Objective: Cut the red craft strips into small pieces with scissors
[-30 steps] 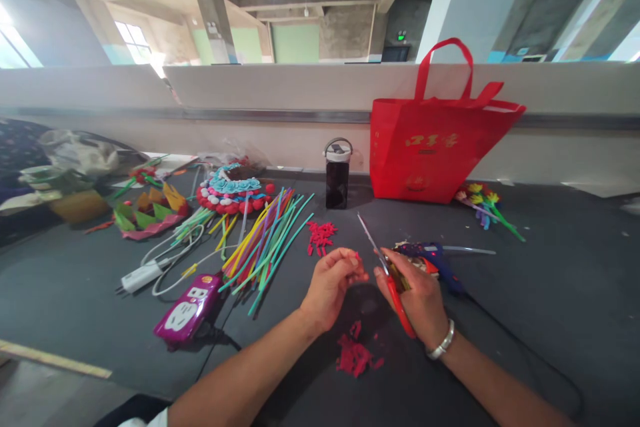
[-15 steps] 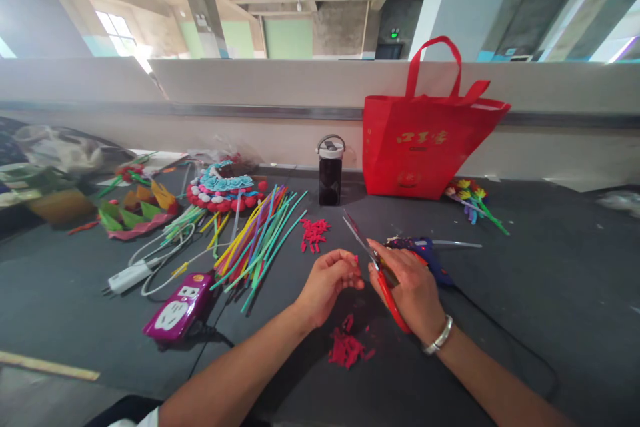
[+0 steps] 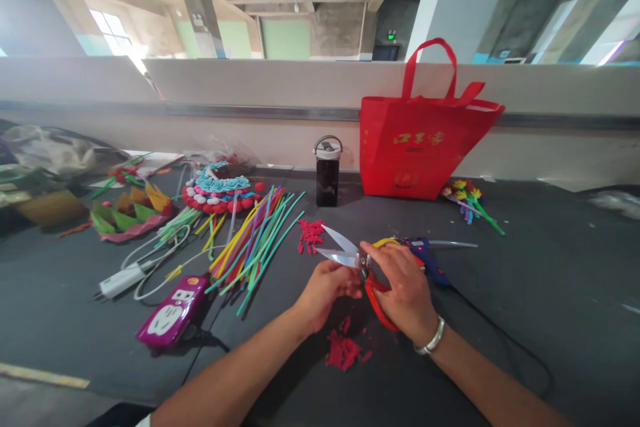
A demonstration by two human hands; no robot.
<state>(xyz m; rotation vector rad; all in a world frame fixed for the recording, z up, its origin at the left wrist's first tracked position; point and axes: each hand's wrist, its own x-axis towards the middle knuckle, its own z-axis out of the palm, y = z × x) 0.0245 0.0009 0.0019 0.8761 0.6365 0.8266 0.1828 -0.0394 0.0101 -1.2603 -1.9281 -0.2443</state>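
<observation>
My right hand [image 3: 407,290] grips red-handled scissors [image 3: 350,255], whose silver blades are spread apart and point left. My left hand [image 3: 325,290] is pinched closed just below the blades, holding something too small to name. Under both hands lies a small heap of red cut scraps [image 3: 343,350] on the dark table [image 3: 550,280]. A second cluster of red pieces [image 3: 310,235] lies just beyond the blades. A blue glue gun [image 3: 430,260] rests behind my right hand.
A bundle of coloured sticks [image 3: 255,233] lies left of my hands, with a purple power strip [image 3: 167,310] and white cables nearer the front edge. A dark bottle [image 3: 326,172], a red bag [image 3: 425,140] and craft flowers [image 3: 470,203] stand at the back wall.
The scissors swung from pointing up and away to pointing left, and their blades spread apart. My left hand moved in under the blades. The view shifted slightly.
</observation>
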